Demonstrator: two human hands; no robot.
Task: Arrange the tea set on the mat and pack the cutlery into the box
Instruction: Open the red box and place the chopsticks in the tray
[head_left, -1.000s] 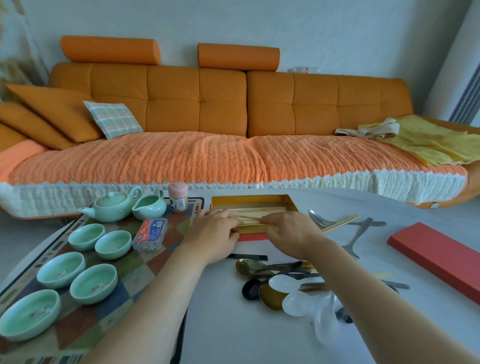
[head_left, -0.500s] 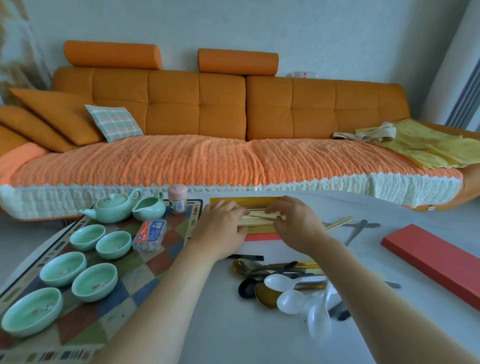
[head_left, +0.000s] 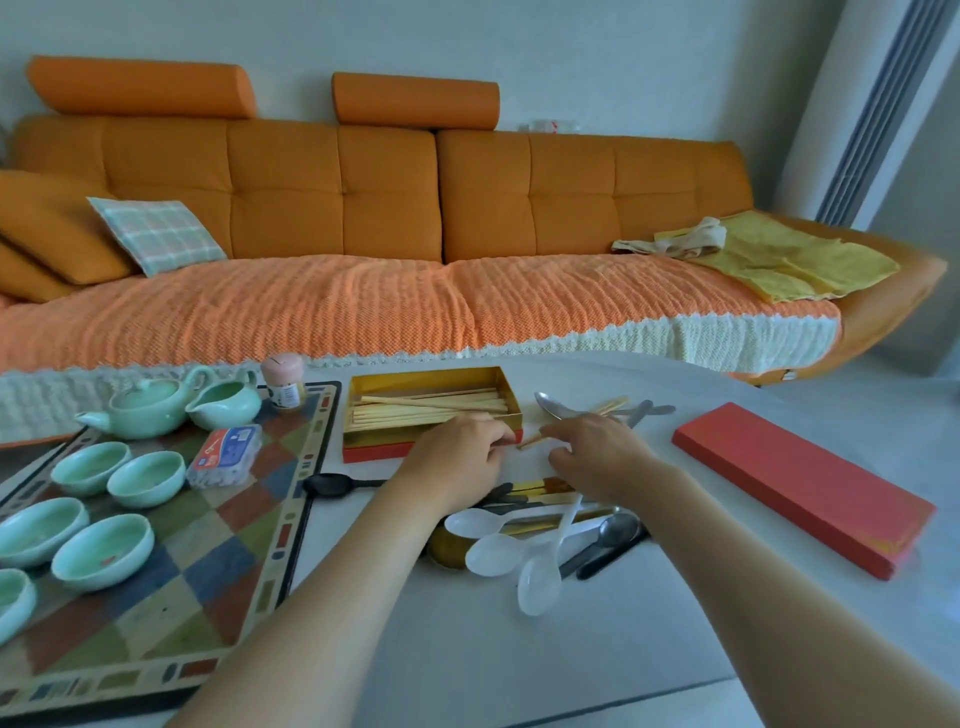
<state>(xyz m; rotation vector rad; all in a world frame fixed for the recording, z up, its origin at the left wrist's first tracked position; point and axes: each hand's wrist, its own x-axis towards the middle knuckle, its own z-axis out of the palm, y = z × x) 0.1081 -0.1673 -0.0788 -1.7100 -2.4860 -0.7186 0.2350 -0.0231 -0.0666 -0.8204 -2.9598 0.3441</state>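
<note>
The open box (head_left: 363, 451), red outside and gold inside, holds several wooden chopsticks (head_left: 431, 410). Just right of it lies a loose pair of chopsticks (head_left: 530, 442). My right hand (head_left: 597, 457) pinches this pair with thumb and forefinger. My left hand (head_left: 457, 460) has curled fingers at the pair's near end; whether it grips is unclear. A pile of white plastic spoons (head_left: 498, 551), metal and gold cutlery (head_left: 613, 530) lies below my hands. On the checked mat (head_left: 208, 571) stand a celadon teapot (head_left: 145, 408), a pitcher (head_left: 226, 402) and several cups (head_left: 104, 551).
The red box lid (head_left: 800, 483) lies at the right of the white table (head_left: 519, 665). A silver spoon (head_left: 550, 405) and grey utensils (head_left: 644, 410) lie behind my right hand. A black spoon (head_left: 332, 484), a small clear pack (head_left: 226, 454) and a pink-lidded jar (head_left: 283, 379) sit near the mat. An orange sofa (head_left: 389, 208) stands behind.
Both hands have left the chopsticks in the box and moved right and nearer, onto the loose pair beside the box. The bundle now lies uncovered in the box.
</note>
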